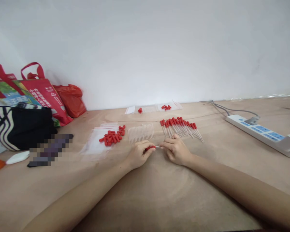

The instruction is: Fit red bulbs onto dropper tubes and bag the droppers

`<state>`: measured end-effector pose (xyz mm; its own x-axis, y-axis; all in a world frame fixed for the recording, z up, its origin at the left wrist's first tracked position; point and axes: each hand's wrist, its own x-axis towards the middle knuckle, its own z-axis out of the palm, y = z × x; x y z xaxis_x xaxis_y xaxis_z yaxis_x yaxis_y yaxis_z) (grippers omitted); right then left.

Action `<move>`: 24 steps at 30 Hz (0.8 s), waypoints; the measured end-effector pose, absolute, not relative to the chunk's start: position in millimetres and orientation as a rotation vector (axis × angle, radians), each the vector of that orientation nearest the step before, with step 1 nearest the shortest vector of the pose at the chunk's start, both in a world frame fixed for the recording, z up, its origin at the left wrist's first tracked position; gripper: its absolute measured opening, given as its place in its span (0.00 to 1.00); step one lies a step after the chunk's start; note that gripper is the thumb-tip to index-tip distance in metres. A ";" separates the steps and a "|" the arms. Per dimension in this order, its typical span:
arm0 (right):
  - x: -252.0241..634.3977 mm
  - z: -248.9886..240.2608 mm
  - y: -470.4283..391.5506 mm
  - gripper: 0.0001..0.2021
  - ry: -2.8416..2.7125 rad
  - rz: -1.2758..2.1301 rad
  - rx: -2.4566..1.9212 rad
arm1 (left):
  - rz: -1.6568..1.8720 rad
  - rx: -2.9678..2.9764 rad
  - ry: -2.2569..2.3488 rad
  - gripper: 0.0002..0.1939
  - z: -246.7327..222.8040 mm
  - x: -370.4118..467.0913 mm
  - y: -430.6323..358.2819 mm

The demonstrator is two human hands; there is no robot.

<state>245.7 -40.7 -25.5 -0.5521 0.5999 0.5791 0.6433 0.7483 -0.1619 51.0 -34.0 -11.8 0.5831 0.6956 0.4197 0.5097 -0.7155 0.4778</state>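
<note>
My left hand (140, 154) pinches a red rubber bulb (150, 148) just above the table. From the bulb's open end a thin clear dropper tube (158, 147) runs toward my right hand (175, 149), whose fingers are closed on its other end. Behind my left hand lies a row of bare clear tubes (141, 132). Several loose red bulbs (113, 138) are heaped on clear plastic bags (93, 138) to the left. Beyond my right hand, several droppers with red bulbs on their tubes (180, 125) lie side by side.
A bag with more tubes and bulbs (149, 109) lies near the wall. A white power strip (258, 130) with a grey cable stands at right. Red shopping bags (42, 96), a black striped bag (26, 127) and a pixelated dark object (50, 151) occupy the left.
</note>
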 end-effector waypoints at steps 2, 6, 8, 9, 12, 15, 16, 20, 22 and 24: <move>244.7 -25.7 -41.6 0.12 -2.328 -0.076 -0.916 | 0.850 2.549 0.954 0.10 -11.6 51.4 -35.1; 241.4 -27.7 -42.7 0.11 -2.329 -0.047 -0.936 | 0.848 2.585 0.929 0.10 -10.9 52.5 -36.5; 239.4 -29.1 -42.6 0.11 -2.331 -0.042 -0.949 | 0.844 2.581 0.935 0.10 -10.3 53.2 -36.8; 238.6 -29.6 -42.2 0.11 -2.334 -0.040 -0.951 | 0.836 2.577 0.935 0.10 -9.9 53.6 -36.7; 237.8 -28.5 -40.4 0.11 -2.342 -0.026 -0.954 | 0.828 2.552 0.932 0.10 -8.9 54.7 -35.1; 239.2 -23.6 -39.0 0.12 -2.362 -0.035 -0.972 | 0.863 2.480 0.998 0.08 -8.8 54.7 -31.1; 239.9 -21.8 -39.0 0.12 -2.376 -0.061 -0.980 | 0.873 2.444 1.028 0.08 -9.1 54.1 -29.6; 245.0 -19.5 -38.7 0.13 -2.444 -0.204 -1.055 | 0.894 2.350 1.148 0.08 -12.4 47.8 -24.5; 250.0 -20.5 -34.7 0.12 -2.400 -0.170 -1.157 | 0.917 2.335 1.286 0.14 -14.1 44.1 -23.7; 256.4 -20.3 -25.6 0.12 -2.244 -0.071 -1.309 | 0.880 2.346 1.418 0.13 -14.9 42.0 -24.2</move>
